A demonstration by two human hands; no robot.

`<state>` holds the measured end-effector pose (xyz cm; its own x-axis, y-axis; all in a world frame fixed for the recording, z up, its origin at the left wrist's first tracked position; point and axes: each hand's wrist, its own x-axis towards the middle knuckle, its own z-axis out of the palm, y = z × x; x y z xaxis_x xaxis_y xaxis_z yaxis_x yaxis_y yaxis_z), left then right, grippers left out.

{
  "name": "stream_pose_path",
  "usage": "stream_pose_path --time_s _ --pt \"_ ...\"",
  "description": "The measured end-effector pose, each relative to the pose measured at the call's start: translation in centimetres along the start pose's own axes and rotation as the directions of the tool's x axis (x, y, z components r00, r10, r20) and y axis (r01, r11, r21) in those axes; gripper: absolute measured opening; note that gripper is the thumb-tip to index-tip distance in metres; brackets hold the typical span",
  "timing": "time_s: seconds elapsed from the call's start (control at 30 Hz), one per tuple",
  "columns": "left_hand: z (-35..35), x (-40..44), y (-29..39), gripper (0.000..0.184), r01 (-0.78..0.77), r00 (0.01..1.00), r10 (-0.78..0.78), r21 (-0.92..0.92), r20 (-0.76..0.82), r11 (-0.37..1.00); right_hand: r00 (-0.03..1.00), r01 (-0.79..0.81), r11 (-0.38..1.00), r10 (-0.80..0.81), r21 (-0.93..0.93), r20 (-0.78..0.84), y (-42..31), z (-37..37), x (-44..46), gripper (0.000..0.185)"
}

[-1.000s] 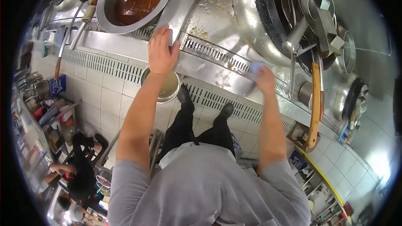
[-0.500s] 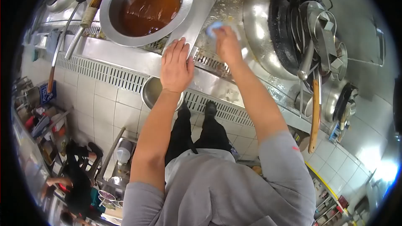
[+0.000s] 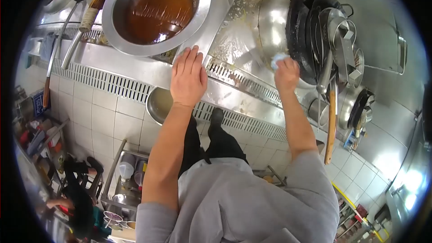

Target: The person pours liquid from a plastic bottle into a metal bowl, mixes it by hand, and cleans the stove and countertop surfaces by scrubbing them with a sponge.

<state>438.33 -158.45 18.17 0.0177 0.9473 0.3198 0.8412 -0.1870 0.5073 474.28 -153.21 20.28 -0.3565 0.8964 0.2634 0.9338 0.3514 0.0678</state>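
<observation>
My left hand (image 3: 189, 77) lies flat, fingers stretched out, on the steel counter edge, just below right of a large metal basin (image 3: 111, 20) of reddish-brown liquid (image 3: 159, 11). In my right hand (image 3: 286, 74) is a small pale-blue cloth or pad (image 3: 279, 59); its exact kind is unclear. That hand is at the lower edge of a big steel wok (image 3: 273, 15). Food residue and wet streaks mark the counter surface (image 3: 234, 36) between my two hands. Below it runs a slotted drain strip (image 3: 243, 78).
Dark pans (image 3: 299, 31) with ladles and strainers rest in the wok, and a wooden handle (image 3: 331, 128) sticks out toward me. A bowl (image 3: 158, 104) is below the counter edge. A ladle (image 3: 57, 54) lies at the left. Another person (image 3: 80, 198) is at lower left.
My right hand went left and up across the counter with the blue item, then back right to the wok. My left hand has shifted slightly right over the second, still flat.
</observation>
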Motion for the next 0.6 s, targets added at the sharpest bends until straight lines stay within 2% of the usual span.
stream_pose_path --time_s 0.03,0.1,0.2,0.3,0.4,0.5,0.6 --pt "0.2 0.0 0.0 0.045 0.007 1.0 -0.008 -0.034 -0.008 0.999 0.998 0.06 0.998 -0.06 0.003 -0.019 -0.3 1.4 2.8 0.02" --pt "0.3 0.2 -0.1 0.045 -0.003 0.999 0.002 -0.039 -0.032 0.999 1.0 0.02 0.994 -0.02 -0.107 0.0 -0.9 3.6 8.9 0.021" --pt "0.4 -0.1 -0.1 0.043 -0.01 1.0 0.009 -0.042 -0.021 0.999 0.995 -0.017 0.998 0.01 -0.066 -0.097 -2.4 3.3 12.2 0.021" --pt "-0.2 0.2 0.1 0.042 0.008 1.0 -0.008 -0.051 0.001 0.999 0.995 -0.082 0.994 0.078 -0.074 -0.055 -2.8 2.4 5.1 0.023" --pt "-0.1 -0.2 -0.4 0.041 0.014 1.0 -0.014 -0.035 -0.018 0.999 0.997 -0.06 0.998 0.059 -0.007 -0.044 -3.0 2.5 5.8 0.032" --pt "-0.4 0.2 0.0 0.04 0.018 1.0 -0.018 -0.018 -0.01 1.0 0.99 -0.114 0.993 0.113 -0.006 -0.089 -3.5 3.6 14.6 0.031" --pt "-0.5 0.4 -0.1 0.039 0.011 1.0 -0.011 -0.001 -0.001 1.0 0.977 -0.212 0.964 0.206 -0.161 -0.051 -0.9 6.5 23.1 0.032"
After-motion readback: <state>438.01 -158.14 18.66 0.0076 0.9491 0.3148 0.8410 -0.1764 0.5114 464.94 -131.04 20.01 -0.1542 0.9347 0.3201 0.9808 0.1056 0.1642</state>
